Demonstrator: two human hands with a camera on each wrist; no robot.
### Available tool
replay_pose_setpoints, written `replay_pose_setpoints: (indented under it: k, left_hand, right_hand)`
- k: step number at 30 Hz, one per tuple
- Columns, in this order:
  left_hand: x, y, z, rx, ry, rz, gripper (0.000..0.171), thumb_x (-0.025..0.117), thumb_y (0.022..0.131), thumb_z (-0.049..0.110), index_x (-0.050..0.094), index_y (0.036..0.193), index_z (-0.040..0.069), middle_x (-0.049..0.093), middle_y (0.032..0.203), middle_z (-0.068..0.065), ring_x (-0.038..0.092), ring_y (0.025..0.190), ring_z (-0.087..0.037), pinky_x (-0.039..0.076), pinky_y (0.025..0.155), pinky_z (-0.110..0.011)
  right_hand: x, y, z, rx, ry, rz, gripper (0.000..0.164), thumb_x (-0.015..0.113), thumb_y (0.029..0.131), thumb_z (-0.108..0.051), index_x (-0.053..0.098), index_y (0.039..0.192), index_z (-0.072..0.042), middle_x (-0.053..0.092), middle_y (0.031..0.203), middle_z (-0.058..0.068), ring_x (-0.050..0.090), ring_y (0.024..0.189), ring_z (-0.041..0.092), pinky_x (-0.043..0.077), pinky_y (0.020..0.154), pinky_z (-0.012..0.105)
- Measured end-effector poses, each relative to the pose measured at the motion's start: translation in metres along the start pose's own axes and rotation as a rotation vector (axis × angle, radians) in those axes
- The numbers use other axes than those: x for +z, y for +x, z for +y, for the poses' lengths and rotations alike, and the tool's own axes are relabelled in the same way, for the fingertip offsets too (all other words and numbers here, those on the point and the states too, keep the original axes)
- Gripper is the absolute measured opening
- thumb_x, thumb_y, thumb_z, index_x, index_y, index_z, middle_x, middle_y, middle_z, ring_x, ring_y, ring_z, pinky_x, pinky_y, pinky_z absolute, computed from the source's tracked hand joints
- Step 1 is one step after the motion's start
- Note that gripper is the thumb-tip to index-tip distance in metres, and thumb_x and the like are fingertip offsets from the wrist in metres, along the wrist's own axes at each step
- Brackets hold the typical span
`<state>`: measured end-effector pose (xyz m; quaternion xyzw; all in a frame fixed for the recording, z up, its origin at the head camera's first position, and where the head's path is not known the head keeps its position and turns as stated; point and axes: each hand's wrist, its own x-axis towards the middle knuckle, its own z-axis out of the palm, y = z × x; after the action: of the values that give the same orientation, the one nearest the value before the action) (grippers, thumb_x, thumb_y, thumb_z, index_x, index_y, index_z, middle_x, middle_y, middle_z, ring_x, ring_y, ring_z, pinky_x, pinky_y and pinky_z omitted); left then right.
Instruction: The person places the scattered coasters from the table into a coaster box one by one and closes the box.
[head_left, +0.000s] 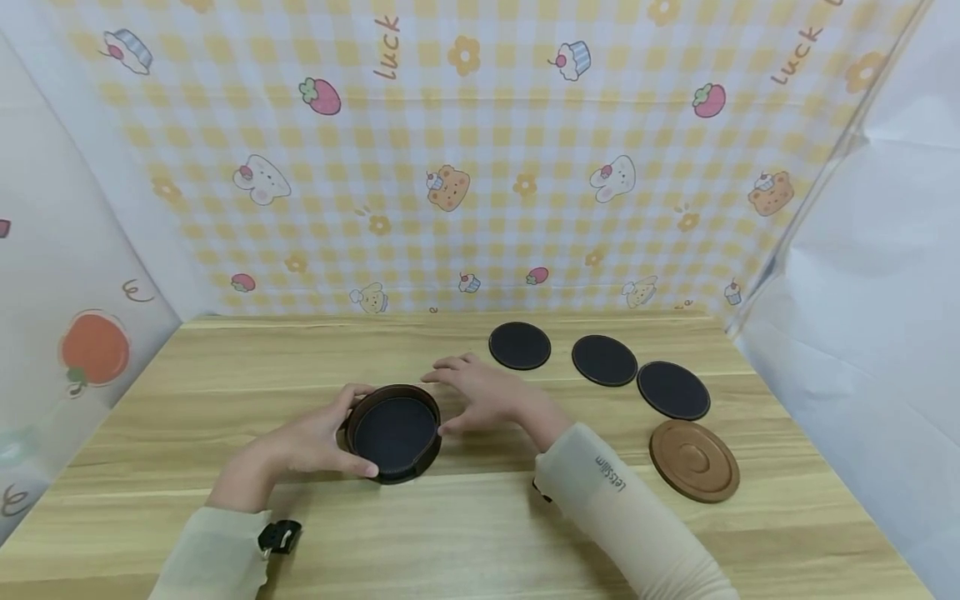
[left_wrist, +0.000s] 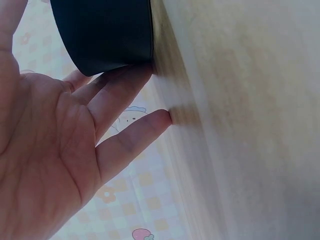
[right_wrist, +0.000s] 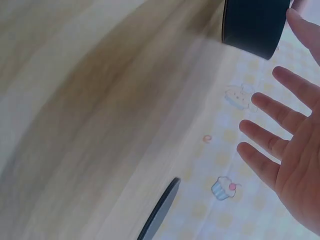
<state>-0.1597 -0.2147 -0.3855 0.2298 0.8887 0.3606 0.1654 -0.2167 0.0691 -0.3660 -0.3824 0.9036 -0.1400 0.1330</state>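
Note:
A round black coaster holder with a brown inner wall stands on the wooden table, and a black disc lies inside it. My left hand holds the holder from the left, thumb at its front rim and fingers around the far side. In the left wrist view, fingertips touch the holder's dark wall low near the tabletop. To the right of the holder is my right hand, its fingers spread and extended. Its thumb is at the holder's right side; the other fingers stand apart from the holder.
Three round black coasters lie at the back right: a left one, a middle one and a right one. In front of them is a brown round disc with a raised ring. A checked yellow cloth hangs behind the table.

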Motion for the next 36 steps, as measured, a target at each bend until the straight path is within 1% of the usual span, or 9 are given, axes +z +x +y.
replay_pose_setpoints:
  k: [8,18,24,29,33,36]
  left_hand:
    - [0.000,0.000,0.001,0.007,0.010,0.006,0.102,0.088,0.072,0.042,0.027,0.147,0.010,0.049,0.143,-0.017,0.047,0.133,-0.043,0.041,0.100,-0.058]
    - [0.000,0.000,0.001,0.000,0.033,0.011,0.102,0.087,0.071,0.046,0.028,0.146,0.011,0.051,0.141,-0.014,0.051,0.130,-0.039,0.042,0.099,-0.055]
    - [-0.001,-0.001,0.002,-0.007,0.020,0.011,0.101,0.087,0.071,0.044,0.028,0.146,0.010,0.050,0.142,-0.016,0.049,0.131,-0.040,0.042,0.100,-0.056]
    - [-0.001,-0.001,0.003,0.011,0.007,0.008,0.099,0.088,0.072,0.042,0.028,0.146,0.010,0.051,0.141,-0.016,0.049,0.132,-0.040,0.042,0.100,-0.056]
    - [0.000,-0.001,0.003,0.016,-0.003,0.009,0.099,0.088,0.072,0.041,0.029,0.145,0.009,0.053,0.140,-0.015,0.050,0.131,-0.040,0.041,0.101,-0.056]
    - [0.000,-0.001,0.002,0.002,-0.005,0.008,0.100,0.088,0.072,0.041,0.029,0.145,0.010,0.052,0.141,-0.014,0.049,0.132,-0.039,0.041,0.101,-0.056]
  right_hand:
    - [-0.006,-0.009,0.017,0.043,0.005,0.011,0.075,0.076,0.086,-0.043,0.043,0.150,-0.022,0.035,0.159,0.007,0.031,0.146,0.032,0.035,0.115,0.049]
    - [-0.012,-0.015,0.042,0.088,0.025,0.025,0.072,0.075,0.088,-0.040,0.046,0.149,-0.017,0.035,0.159,0.012,0.031,0.144,0.038,0.034,0.114,0.052]
    - [-0.015,-0.018,0.058,0.127,0.013,0.033,0.071,0.074,0.088,-0.040,0.045,0.149,-0.018,0.034,0.159,0.012,0.029,0.145,0.039,0.032,0.115,0.053]
    - [-0.020,-0.021,0.069,0.151,0.010,0.045,0.071,0.072,0.090,-0.040,0.044,0.150,-0.016,0.033,0.159,0.013,0.029,0.145,0.039,0.031,0.115,0.054]
    - [-0.022,-0.023,0.079,0.178,0.015,0.063,0.070,0.071,0.091,-0.040,0.043,0.150,-0.015,0.032,0.160,0.013,0.026,0.148,0.041,0.030,0.116,0.056]
    - [-0.021,-0.023,0.088,0.189,0.012,0.078,0.069,0.069,0.092,-0.039,0.043,0.151,-0.015,0.032,0.160,0.014,0.023,0.148,0.044,0.029,0.115,0.058]
